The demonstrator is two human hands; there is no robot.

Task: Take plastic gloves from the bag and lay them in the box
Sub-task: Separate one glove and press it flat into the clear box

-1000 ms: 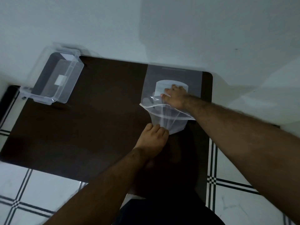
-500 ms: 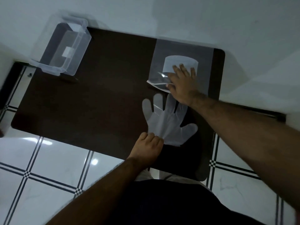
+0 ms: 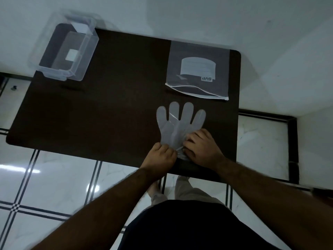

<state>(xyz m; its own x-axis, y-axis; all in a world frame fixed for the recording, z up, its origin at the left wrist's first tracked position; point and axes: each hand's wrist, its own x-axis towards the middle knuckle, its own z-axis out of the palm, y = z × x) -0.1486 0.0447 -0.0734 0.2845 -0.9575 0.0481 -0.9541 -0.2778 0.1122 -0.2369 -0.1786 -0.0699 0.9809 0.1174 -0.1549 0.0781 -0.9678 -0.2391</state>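
A clear plastic glove (image 3: 177,123) lies flat on the dark table (image 3: 108,109), its fingers pointing away from me. My left hand (image 3: 160,156) pinches the glove's cuff near the table's front edge. My right hand (image 3: 201,147) rests on the cuff's right side, fingers curled on the plastic. Beyond the glove lies the grey zip bag (image 3: 198,71) with a white label, its mouth open toward me; no hand touches it. The clear plastic box (image 3: 68,51) stands open at the table's far left corner.
A white wall runs behind the table. White floor tiles with dark lines lie below the table's front edge, and my feet show there. A dark frame stands to the right of the table.
My right hand left the bag and came down onto the glove's cuff beside my left hand. The glove is fully out of the bag and lies spread on the table.
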